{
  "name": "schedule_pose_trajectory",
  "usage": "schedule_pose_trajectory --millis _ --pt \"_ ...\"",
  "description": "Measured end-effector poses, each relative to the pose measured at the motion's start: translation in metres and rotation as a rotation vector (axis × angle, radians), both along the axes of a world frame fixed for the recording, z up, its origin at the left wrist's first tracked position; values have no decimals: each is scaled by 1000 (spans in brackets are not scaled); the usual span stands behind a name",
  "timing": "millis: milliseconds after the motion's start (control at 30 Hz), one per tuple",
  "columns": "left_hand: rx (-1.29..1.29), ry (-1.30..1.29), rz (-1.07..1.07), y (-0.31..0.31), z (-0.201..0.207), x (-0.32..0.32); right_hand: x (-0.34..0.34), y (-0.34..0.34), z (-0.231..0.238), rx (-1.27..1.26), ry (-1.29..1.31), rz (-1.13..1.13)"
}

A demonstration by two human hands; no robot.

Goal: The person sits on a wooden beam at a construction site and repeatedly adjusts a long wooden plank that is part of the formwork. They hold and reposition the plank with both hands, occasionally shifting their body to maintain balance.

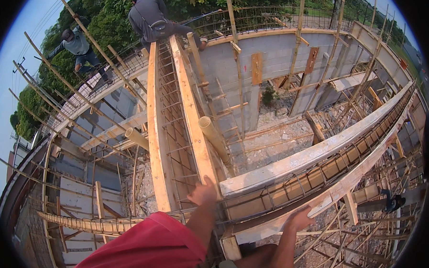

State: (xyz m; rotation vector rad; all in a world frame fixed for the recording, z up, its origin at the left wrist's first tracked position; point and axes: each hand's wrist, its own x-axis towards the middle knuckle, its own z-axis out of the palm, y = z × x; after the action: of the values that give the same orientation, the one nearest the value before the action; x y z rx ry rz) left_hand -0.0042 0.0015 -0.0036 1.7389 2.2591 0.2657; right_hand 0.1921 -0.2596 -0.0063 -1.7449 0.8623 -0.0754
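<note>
My left hand (204,193) is on the near end of a pale wooden formwork board (192,111), its fingers bent over the edge. A matching board (156,141) runs alongside, and a rebar cage (172,94) lies in the trough between them. My right hand (299,220) grips the top edge of the outer board (334,191) of a second trough, which curves away to the right. Another rebar cage (313,179) lies inside that trough, next to a whitish inner board (314,141). Some fingertips of both hands are hidden or too small to make out.
A person (152,18) straddles the far end of the boards; another person (81,51) is on the left wall. A third (393,201) is below right. Bamboo poles (214,136) stand around. Far below lies rubble ground (279,132), beside grey block walls (280,60).
</note>
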Motion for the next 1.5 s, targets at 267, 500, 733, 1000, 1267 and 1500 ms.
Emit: schedule_pose_trajectory --millis 267,500,733,1000,1267,1500 --pt "-55 41 0 1 -7 -5 0 -2 -8 39 -3 -18" --pt "-55 3 -1 0 -6 -3 0 1 8 7 43 11" --pt "-33 -17 6 1 0 -1 2 0 2 64 -33 22" --pt "-39 -7 5 -1 1 -2 -3 3 7 1 -59 -17" --pt "-6 4 11 -2 -3 0 2 0 -5 -24 -107 -35" --pt "34 40 5 2 -12 -8 -7 8 27 33 -9 1"
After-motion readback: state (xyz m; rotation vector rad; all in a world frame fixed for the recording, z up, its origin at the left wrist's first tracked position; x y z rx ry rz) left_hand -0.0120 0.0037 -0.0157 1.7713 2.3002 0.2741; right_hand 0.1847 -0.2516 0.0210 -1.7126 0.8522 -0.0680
